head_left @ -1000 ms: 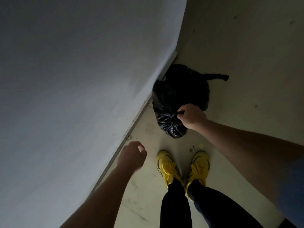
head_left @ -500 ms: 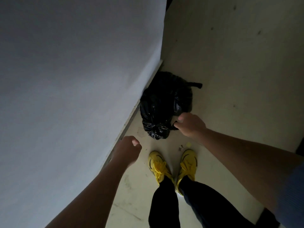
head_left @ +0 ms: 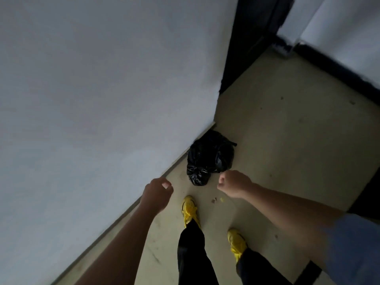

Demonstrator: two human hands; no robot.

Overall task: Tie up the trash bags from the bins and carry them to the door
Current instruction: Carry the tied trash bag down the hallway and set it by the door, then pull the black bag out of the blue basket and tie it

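Note:
A tied black trash bag (head_left: 209, 157) lies on the beige floor against the foot of the white wall, its knot toward me. Another black bag seems to lie behind it, but I cannot tell them apart. My right hand (head_left: 234, 186) hovers just right of the knot as a loose fist, clear of the plastic and holding nothing. My left hand (head_left: 158, 192) is curled to the left of the bag, near the wall's skirting, also holding nothing.
The white wall (head_left: 102, 99) fills the left side. A dark door frame (head_left: 250, 38) stands beyond the wall's corner, with a black skirting strip (head_left: 339, 68) at the right. My yellow shoes (head_left: 189, 208) stand just short of the bag. Small crumbs (head_left: 218, 200) lie on the floor.
My right hand has let go of the bag's knot and drawn back. The bag now rests on the floor by the wall. My right foot has stepped back and my view has lifted.

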